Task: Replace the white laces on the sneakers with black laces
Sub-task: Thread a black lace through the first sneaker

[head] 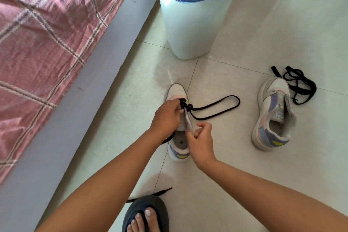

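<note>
Pale tiled floor [244, 165] beside a bed [47, 43] draped in pink checked cloth, white bin [192, 30] lined in blue, near sneaker [178, 92] gripped by left hand [166, 117], black lace [216, 107] looped rightward, tongue pinched by right hand [201, 141], second sneaker [273, 111] well apart, spare black lace [299, 84] heaped just beside it.

The left hand [166, 117] hides the sneaker's [177, 92] lower eyelets.

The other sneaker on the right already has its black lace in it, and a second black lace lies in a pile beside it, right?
Not quite. The head view shows the white and pastel sneaker on the right with no lace in it at all. The tangled black lace does lie in a pile on the pale tiled floor beside it.
</note>
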Action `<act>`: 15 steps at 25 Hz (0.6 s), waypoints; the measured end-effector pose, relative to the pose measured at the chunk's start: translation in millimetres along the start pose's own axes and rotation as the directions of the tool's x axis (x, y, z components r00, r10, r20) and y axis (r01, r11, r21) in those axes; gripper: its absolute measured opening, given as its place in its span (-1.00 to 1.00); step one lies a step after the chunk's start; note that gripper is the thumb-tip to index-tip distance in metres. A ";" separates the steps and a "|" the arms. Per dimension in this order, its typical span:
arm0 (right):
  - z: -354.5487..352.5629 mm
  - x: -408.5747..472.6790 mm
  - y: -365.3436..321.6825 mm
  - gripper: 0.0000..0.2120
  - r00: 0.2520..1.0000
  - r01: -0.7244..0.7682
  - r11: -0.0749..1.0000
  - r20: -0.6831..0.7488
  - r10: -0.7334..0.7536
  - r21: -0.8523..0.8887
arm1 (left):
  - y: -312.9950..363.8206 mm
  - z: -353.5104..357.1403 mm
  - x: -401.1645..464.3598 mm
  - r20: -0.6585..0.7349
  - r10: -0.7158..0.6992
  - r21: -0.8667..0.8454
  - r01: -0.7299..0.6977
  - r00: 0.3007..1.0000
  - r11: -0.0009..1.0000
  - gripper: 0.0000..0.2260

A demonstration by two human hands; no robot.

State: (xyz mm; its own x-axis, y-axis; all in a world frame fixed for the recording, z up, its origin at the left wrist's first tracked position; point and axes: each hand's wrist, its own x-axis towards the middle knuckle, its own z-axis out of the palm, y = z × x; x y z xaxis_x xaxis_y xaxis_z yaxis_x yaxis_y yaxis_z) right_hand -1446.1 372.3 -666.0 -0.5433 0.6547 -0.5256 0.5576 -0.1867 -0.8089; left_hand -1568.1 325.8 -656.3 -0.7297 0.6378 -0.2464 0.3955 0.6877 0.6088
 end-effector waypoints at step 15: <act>-23.3 28.1 0.9 -0.80 0.996 -0.013 0.977 -0.085 -0.005 -0.211 | -27.2 -51.1 -99.5 0.646 0.069 -0.758 0.630 0.760 0.169 -0.82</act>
State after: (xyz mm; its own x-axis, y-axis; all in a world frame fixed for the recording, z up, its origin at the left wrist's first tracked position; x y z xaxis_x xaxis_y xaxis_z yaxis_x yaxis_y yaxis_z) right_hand -1446.3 407.5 -675.4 -0.4906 0.7155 -0.4974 0.6847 -0.0365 -0.7279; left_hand -1534.8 225.9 -609.8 -0.1665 0.7564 -0.6326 -0.8153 0.2552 0.5197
